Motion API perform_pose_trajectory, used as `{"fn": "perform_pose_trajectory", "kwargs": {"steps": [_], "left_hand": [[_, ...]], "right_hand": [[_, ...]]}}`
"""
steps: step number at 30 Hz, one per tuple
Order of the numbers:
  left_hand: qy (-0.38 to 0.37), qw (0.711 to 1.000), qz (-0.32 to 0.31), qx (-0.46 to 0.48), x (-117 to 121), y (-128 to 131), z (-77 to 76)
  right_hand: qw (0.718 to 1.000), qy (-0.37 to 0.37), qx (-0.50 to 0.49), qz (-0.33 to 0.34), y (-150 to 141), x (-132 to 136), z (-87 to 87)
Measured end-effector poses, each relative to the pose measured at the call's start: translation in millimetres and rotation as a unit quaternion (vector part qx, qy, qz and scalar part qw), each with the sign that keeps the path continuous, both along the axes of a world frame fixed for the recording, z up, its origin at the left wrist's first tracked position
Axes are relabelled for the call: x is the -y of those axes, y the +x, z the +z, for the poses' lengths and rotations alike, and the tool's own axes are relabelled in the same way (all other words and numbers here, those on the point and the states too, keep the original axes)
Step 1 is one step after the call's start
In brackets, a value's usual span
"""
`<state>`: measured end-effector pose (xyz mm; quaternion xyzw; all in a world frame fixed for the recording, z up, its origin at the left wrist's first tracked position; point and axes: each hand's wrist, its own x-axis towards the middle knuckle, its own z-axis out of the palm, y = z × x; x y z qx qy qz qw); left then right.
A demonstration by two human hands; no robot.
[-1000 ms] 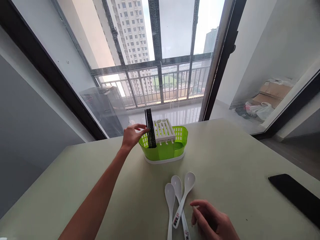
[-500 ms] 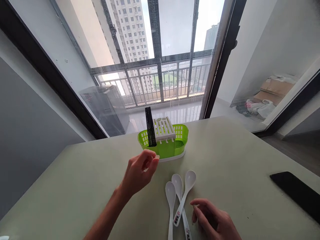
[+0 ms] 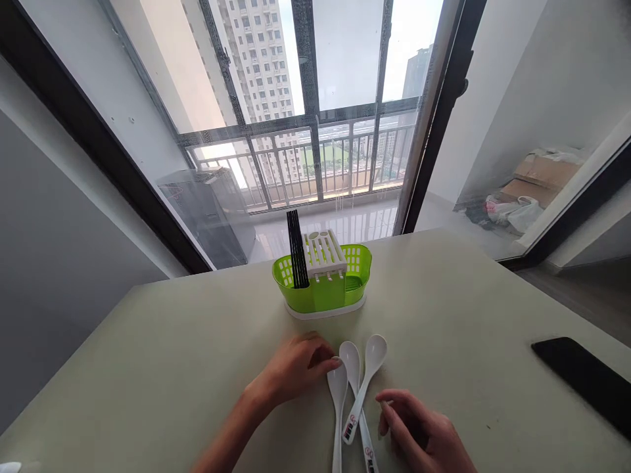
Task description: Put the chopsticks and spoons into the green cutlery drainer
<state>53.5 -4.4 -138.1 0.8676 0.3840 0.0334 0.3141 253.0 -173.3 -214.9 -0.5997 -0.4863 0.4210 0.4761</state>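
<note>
Three white spoons lie on the table: a left spoon, a middle spoon and a right spoon, whose handle crosses the middle one. My left hand is bent over the left spoon, its thumb at the bowl's tip. Its fingers are curved and apart from the thumb. To the right of the handles rests my right hand, loosely curled and holding nothing. Beyond the spoons stands a green utensil holder with a white slotted top. Black chopsticks stand upright in its left part.
A black flat object lies at the right of the pale table. Behind the table is a window wall with a dark frame. A cardboard box and bags are beyond the glass at right.
My left hand has come down from in front of the utensil holder, toward me and to the right, to the left spoon's bowl. My right hand has stayed in place.
</note>
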Motion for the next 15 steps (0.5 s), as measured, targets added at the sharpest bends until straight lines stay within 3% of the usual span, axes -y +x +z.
{"fn": "perform_pose_trajectory", "kwargs": {"steps": [6,9,12,15], "left_hand": [[-0.032,0.999,-0.004,-0.003,-0.8,-3.5,0.4],[-0.154,0.987,0.015,0.032,-1.5,-10.2,3.8],[-0.285,0.952,0.021,0.112,-2.4,-18.8,22.0],[-0.297,0.934,0.028,0.198,-6.3,-31.3,55.6]], "right_hand": [[1.000,0.011,-0.006,-0.023,-2.2,0.4,-2.9],[1.000,0.004,-0.015,0.007,0.0,0.2,-2.9],[1.000,0.010,-0.011,-0.011,-0.9,0.3,-2.6],[0.999,0.018,0.001,-0.039,-4.7,1.0,-1.8]]}}
